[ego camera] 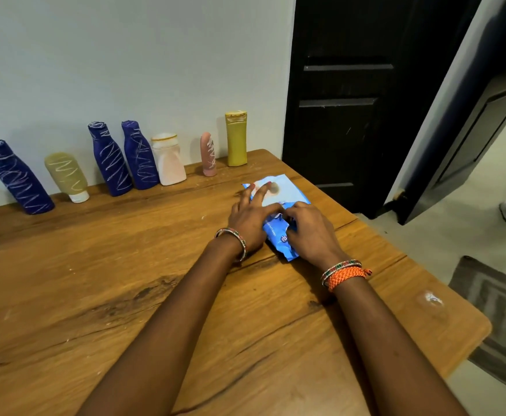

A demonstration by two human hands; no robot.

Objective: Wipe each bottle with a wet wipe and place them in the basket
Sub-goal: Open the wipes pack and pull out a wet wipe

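l hand (250,219) presses wipe pack (275,205) flat on bench (95,280), fingers straight, so r hand (309,232) grip, clamped on its flap, can peel. bottles (139,159) wait at 11 o'clock; basket unseen.

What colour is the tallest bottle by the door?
Mustard yellow bottle, seen in the head view.

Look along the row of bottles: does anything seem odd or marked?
Yes. The three blue bottles and the pink bottle carry pale scribbles, and the beige tube stands on its cap.
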